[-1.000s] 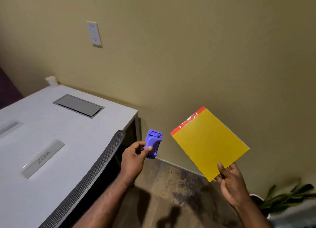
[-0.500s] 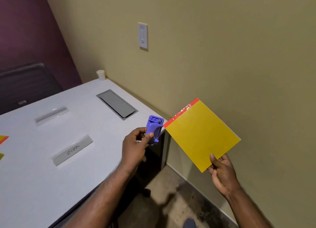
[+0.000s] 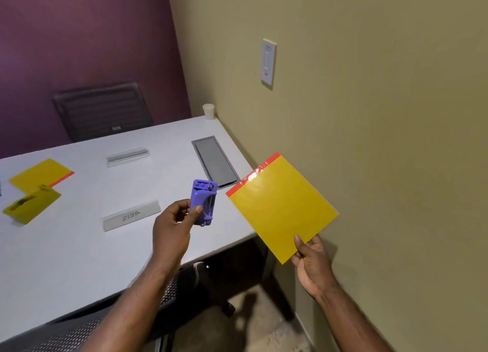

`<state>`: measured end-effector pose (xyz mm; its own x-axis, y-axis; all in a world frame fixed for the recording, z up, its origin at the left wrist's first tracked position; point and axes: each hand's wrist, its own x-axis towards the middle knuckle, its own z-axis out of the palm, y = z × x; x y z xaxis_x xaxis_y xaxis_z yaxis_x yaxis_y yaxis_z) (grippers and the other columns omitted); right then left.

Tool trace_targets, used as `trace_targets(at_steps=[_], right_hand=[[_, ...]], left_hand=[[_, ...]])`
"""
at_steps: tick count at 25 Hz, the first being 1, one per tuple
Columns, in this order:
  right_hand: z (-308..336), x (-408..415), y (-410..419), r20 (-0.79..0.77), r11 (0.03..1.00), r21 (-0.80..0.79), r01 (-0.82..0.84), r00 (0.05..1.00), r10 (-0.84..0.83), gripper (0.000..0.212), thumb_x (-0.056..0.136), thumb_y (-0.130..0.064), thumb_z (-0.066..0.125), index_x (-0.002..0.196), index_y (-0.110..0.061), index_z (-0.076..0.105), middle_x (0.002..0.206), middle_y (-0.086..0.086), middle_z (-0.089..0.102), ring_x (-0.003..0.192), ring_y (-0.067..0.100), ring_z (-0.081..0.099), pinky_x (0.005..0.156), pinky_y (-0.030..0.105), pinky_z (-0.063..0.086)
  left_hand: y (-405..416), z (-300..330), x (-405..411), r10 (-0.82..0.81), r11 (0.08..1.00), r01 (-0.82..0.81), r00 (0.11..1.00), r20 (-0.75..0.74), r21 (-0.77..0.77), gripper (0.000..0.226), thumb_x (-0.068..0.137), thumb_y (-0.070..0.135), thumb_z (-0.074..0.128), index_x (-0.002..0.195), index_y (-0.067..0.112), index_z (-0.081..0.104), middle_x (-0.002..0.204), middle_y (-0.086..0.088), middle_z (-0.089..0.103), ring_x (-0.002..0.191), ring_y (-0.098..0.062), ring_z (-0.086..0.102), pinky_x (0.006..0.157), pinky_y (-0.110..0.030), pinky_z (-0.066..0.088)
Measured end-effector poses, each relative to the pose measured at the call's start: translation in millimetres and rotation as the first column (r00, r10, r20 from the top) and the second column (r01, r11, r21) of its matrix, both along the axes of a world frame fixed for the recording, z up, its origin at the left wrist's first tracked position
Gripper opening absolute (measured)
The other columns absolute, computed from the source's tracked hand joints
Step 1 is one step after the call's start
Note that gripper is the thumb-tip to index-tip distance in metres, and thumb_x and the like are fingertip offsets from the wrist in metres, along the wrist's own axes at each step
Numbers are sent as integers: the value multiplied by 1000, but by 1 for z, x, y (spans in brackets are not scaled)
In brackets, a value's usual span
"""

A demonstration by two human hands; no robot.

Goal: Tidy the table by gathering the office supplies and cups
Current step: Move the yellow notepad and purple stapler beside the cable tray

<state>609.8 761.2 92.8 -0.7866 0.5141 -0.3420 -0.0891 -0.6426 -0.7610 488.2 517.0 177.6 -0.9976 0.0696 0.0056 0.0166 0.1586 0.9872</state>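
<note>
My left hand (image 3: 171, 227) grips a small purple stapler-like tool (image 3: 203, 202) upright above the white table (image 3: 66, 251). My right hand (image 3: 311, 259) pinches the lower corner of a yellow pad with a red top strip (image 3: 281, 206), held in the air past the table's right edge. A white paper cup (image 3: 208, 111) stands in the table's far right corner by the wall. At the far left lie another yellow pad (image 3: 39, 174) and a yellow-green object (image 3: 31, 205). Two clear name plates lie on the table, one reading "ZEBRA" (image 3: 131, 215), the other (image 3: 128, 156) farther back.
A grey cable hatch (image 3: 215, 161) is set into the table near the wall. A dark mesh chair (image 3: 103, 111) stands behind the table, and another chair's back (image 3: 79, 330) is below my left arm. The olive wall with a switch plate (image 3: 268, 61) is close on the right.
My view has swung left, bringing more of the table, the yellow pads and the far chair into sight. Both hands keep their holds, and now sit over the table's right corner.
</note>
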Motion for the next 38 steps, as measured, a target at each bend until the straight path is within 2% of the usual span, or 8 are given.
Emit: trace_targets(at_steps=[5, 9, 11, 14, 19, 23, 31, 38], right_hand=[[-3, -58, 9, 19, 995, -52, -82, 996, 83, 64, 60, -23, 87, 116, -14, 58, 99, 4, 75, 87, 20, 73, 64, 31, 59], [-14, -108, 12, 56, 995, -84, -60, 996, 65, 48, 65, -20, 86, 106, -16, 62, 98, 6, 74, 88, 24, 71, 60, 30, 59], [-16, -132, 13, 87, 995, -88, -41, 995, 48, 19, 89, -4, 62, 104, -16, 60, 105, 9, 68, 93, 27, 66, 62, 32, 59], [-17, -172, 10, 138, 994, -105, -38, 989, 52, 25, 94, 7, 49, 101, -14, 59, 103, 10, 65, 92, 25, 63, 69, 37, 56], [-29, -233, -1, 210, 990, -140, -24, 976, 54, 18, 96, 2, 49, 95, -15, 57, 91, 7, 64, 79, 22, 62, 53, 25, 56], [-46, -273, -4, 335, 996, -84, -33, 940, 60, 16, 100, -8, 47, 84, -14, 49, 72, 7, 42, 59, 18, 39, 43, 23, 38], [-77, -353, 17, 285, 953, -302, -40, 950, 130, 18, 100, -4, 43, 88, -12, 52, 82, 10, 56, 72, 21, 55, 54, 31, 53], [-111, -401, 39, 431, 970, -229, -84, 885, 178, 13, 93, 6, 53, 95, -5, 50, 77, 8, 50, 67, 16, 48, 70, 30, 47]], left_hand=[[-11, -10, -16, 149, 989, -149, 989, 19, -2, 12, 87, 19, 68, 99, 17, 70, 83, -3, 76, 81, -21, 71, 84, -34, 48], [-22, -17, -39, 184, 983, -184, 982, 39, -6, 12, 87, 18, 68, 99, 17, 70, 81, 0, 76, 77, -14, 70, 78, -29, 46], [-29, -22, -56, 196, 981, -196, 979, 61, -3, 13, 87, 19, 68, 99, 17, 70, 83, -2, 76, 80, -16, 71, 77, -28, 44], [-37, -28, -81, 194, 981, -194, 977, 87, -4, 11, 87, 19, 68, 98, 19, 71, 84, -4, 76, 83, -22, 71, 76, -29, 45], [-49, -38, -104, 200, 980, -197, 971, 129, -38, 9, 87, 19, 68, 94, 22, 72, 83, -3, 76, 85, -24, 69, 74, -28, 44], [-56, -45, -111, 236, 972, -232, 959, 159, -47, 8, 87, 18, 68, 92, 23, 72, 81, 0, 76, 87, -23, 68, 75, -28, 44], [-50, -57, -133, 347, 937, -330, 915, 204, -115, 7, 87, 21, 68, 92, 24, 71, 79, -1, 75, 86, -23, 66, 72, -28, 41], [-17, -72, -163, 359, 929, -321, 902, 240, -186, 8, 87, 21, 68, 92, 25, 72, 77, 1, 75, 84, -23, 65, 67, -28, 41]])
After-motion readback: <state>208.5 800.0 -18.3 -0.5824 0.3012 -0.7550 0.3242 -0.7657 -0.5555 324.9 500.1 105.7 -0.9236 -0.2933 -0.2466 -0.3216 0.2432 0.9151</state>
